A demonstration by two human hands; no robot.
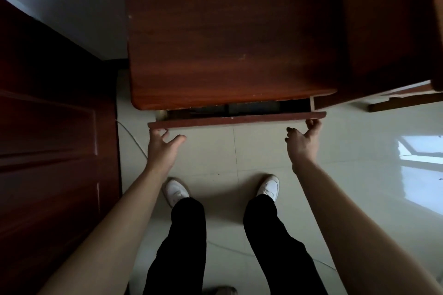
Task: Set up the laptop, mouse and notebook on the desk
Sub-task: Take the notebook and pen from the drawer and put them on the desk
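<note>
A dark reddish wooden desk (227,31) fills the upper middle, its top bare. Under its front edge a drawer (237,120) stands slightly pulled out, showing a dark gap with dim shapes inside that I cannot identify. My left hand (163,146) hooks its fingers under the drawer front's left end. My right hand (303,141) grips under the drawer front's right end. No laptop, mouse or notebook is clearly visible.
A dark wooden door (48,139) stands at the left. Pale tiled floor (359,187) spreads below, with my legs and white shoes (175,191) on it. A thin white cable (134,139) runs along the floor. More wooden furniture (395,98) adjoins the desk at right.
</note>
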